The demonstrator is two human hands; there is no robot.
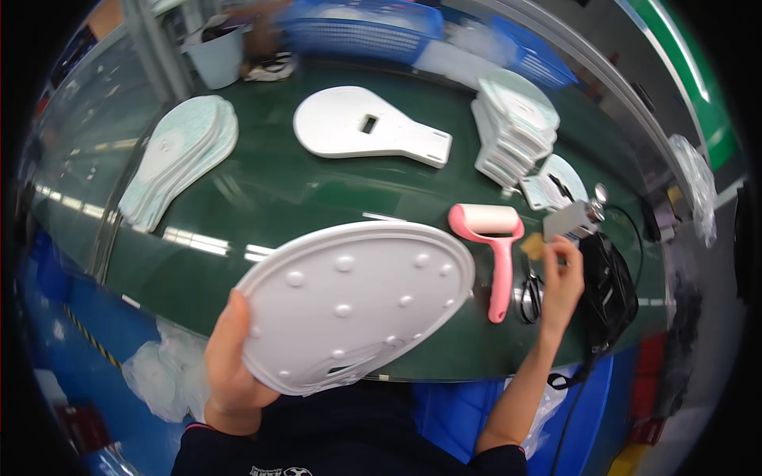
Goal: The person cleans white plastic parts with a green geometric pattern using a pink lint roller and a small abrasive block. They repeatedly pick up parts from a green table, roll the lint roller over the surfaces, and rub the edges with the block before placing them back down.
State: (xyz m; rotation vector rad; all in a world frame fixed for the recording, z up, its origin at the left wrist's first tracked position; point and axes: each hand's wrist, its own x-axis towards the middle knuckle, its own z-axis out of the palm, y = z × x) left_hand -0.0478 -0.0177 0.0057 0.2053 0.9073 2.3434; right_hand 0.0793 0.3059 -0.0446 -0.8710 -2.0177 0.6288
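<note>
**White paddle shell held up over the green bench**

Head view: The left hand (pixel 232 366) has its grip closed around the narrow end of a white, paddle-shaped plastic shell (pixel 357 301) with raised round studs on its face. The shell is lifted clear of the dark green bench (pixel 270 186) and tilted, its wide rounded end pointing up and to the right.

The right hand (pixel 561 284) reaches to the right side of the bench, fingers loosely curled and narrow, fingertips near a small tan piece (pixel 533 246); whether they pinch it cannot be told. Just left of this hand lies a pink-handled lint roller with a white roll (pixel 492 246), and a pair of small black-handled scissors (pixel 530 295) lies between roller and hand. A black pouch (pixel 609 289) sits just beyond the hand, with a small grey metal tool (pixel 573 218) above it.

Farther back on the bench lies a second white paddle-shaped panel with a rectangular slot (pixel 365 127). A stack of pale paddle-shaped sheets (pixel 178 155) lies at the left, and another stack of white shells (pixel 514 127) stands at the right. Blue plastic crates (pixel 361 28) line the far edge.
</note>
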